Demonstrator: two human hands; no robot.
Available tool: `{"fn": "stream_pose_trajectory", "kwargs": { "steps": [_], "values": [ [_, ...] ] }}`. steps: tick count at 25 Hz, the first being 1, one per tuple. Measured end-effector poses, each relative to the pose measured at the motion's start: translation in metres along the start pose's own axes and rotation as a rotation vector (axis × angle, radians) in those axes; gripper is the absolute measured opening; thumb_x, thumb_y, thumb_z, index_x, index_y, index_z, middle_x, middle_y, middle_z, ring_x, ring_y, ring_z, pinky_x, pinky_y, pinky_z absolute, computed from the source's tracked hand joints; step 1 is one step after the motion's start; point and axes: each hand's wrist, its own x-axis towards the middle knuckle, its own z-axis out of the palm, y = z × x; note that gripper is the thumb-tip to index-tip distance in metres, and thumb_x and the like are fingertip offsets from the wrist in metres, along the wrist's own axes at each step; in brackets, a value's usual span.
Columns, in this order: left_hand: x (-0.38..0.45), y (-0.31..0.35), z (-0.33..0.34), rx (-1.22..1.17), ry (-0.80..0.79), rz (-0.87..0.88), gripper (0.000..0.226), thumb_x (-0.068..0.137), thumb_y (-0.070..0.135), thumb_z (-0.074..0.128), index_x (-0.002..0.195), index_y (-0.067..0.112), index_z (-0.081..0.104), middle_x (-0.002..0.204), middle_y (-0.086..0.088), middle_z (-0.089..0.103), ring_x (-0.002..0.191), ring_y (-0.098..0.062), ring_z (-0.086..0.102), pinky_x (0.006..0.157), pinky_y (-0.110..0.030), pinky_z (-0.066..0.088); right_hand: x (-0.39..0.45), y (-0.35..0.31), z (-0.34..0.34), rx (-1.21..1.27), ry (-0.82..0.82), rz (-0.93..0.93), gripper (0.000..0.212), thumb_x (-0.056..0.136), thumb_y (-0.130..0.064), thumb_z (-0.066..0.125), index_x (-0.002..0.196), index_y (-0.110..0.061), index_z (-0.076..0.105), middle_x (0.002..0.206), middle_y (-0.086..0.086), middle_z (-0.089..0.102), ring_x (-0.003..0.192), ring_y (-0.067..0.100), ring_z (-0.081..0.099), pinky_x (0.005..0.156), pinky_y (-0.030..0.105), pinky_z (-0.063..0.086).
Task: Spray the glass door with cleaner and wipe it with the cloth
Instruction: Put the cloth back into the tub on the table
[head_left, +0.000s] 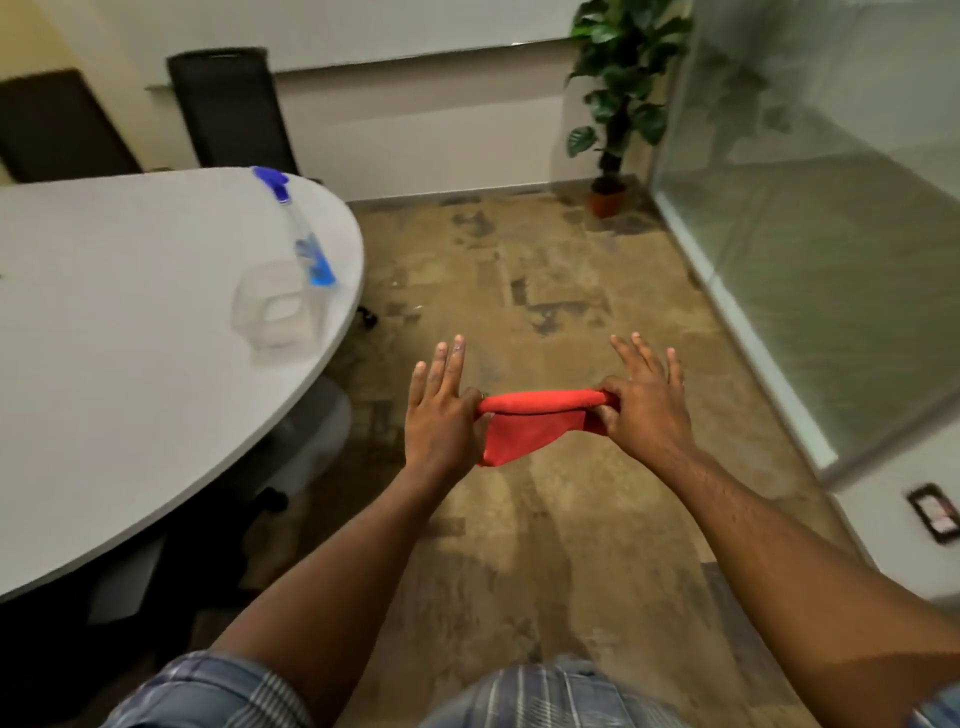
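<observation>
At centre frame, the left hand and right hand each pinch one end of a folded red cloth between thumb and forefinger, other fingers extended, stretching it over the floor. Left of centre, a spray bottle stands on the white worktop beside a clear container. The glass door occupies the upper right.
</observation>
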Motion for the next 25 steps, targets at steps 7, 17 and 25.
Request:
{"fn": "stream_pose_trajectory", "kwargs": {
  "steps": [7,17,25],
  "values": [
    [-0.006,-0.115,-0.007,-0.044,-0.002,-0.399,0.016,0.081,0.033,0.067,0.087,0.019,0.069,0.164,-0.012,0.018,0.152,-0.029,0.013,0.123,-0.045,0.008,0.108,-0.105,0.056,0.106,-0.081,-0.189,0.014,0.07,-0.023,0.077,0.083,-0.019,0.075,0.142,0.009,0.052,0.141,0.031,0.033,0.118,0.049,0.001],
    [0.074,-0.266,-0.009,-0.328,0.142,-0.866,0.029,0.083,0.044,0.066,0.091,0.017,0.069,0.105,-0.001,0.068,0.101,-0.022,0.06,0.092,-0.041,0.048,0.299,-0.223,0.122,0.591,-0.316,-0.256,0.026,0.07,-0.043,0.061,0.078,-0.02,0.069,0.084,-0.003,0.068,0.087,0.021,0.059,0.086,0.039,0.045],
    [0.14,-0.374,-0.032,-0.837,0.174,-1.433,0.06,0.075,0.04,0.084,0.119,0.015,0.052,0.116,-0.009,0.062,0.103,-0.023,0.063,0.085,-0.037,0.056,0.401,-0.309,0.159,0.778,-0.534,-0.172,0.021,0.081,-0.041,0.075,0.088,-0.024,0.064,0.077,-0.008,0.062,0.068,0.009,0.055,0.054,0.021,0.036]
  ]
}}
